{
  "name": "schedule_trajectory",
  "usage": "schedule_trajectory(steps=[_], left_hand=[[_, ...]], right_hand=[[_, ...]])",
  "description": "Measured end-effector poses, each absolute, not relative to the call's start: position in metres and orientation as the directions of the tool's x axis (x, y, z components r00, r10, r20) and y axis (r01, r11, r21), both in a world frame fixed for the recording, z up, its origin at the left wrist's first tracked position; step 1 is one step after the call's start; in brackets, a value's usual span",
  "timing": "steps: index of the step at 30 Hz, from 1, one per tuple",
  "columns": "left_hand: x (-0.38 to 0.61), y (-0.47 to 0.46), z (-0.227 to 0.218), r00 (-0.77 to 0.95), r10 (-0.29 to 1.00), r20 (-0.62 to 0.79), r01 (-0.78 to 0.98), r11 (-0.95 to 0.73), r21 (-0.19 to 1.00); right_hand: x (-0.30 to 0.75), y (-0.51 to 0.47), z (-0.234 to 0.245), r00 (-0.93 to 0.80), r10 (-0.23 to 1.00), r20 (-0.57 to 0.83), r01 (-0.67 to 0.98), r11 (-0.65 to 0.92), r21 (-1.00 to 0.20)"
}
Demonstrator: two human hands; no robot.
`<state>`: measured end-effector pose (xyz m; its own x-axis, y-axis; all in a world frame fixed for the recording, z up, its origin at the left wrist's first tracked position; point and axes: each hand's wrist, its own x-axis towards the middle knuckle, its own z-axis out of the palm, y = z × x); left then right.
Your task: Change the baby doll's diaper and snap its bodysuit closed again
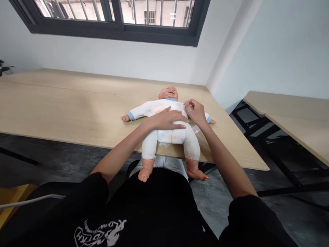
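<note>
A baby doll (pixel 164 132) in a white romper with blue cuffs lies on its back on the wooden table (pixel 64 106), head away from me, legs hanging over the near edge. My left hand (pixel 167 120) rests flat across the doll's belly, fingers stretched out and pressing it down. My right hand (pixel 194 110) is at the doll's chest, fingers pinched together on the romper's fabric near the shoulder.
A second wooden table (pixel 295 116) stands to the right across a gap with dark metal frames (pixel 259 133). A window (pixel 115 20) runs along the far wall. A white cable (pixel 31 200) lies at the lower left near a yellow surface (pixel 11 199).
</note>
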<state>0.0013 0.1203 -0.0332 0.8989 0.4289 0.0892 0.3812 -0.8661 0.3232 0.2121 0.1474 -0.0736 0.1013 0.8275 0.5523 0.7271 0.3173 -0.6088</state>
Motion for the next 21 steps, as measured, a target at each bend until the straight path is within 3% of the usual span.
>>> schedule_trajectory(steps=[3, 6, 11, 16, 21], left_hand=[[0.007, 0.134, -0.034, 0.897, 0.429, 0.103, 0.381, -0.871, 0.310], [0.015, 0.147, -0.036, 0.895, 0.430, 0.122, 0.383, -0.879, 0.285], [0.025, 0.168, -0.037, 0.881, 0.468, 0.063, 0.432, -0.853, 0.292], [0.029, 0.174, -0.036, 0.878, 0.477, 0.034, 0.446, -0.843, 0.300], [0.033, 0.176, -0.035, 0.901, 0.409, 0.145, 0.339, -0.873, 0.351]], right_hand=[[0.231, 0.124, -0.084, 0.136, 0.879, 0.458, 0.774, 0.194, -0.603], [0.248, 0.106, -0.098, 0.126, 0.920, 0.372, 0.853, 0.091, -0.514], [0.262, 0.088, -0.112, 0.049, 0.955, 0.291, 0.916, 0.074, -0.395], [0.258, 0.076, -0.101, 0.114, 0.981, 0.156, 0.849, -0.015, -0.528], [0.263, 0.073, -0.092, 0.098, 0.994, 0.044, 0.648, -0.030, -0.761]])
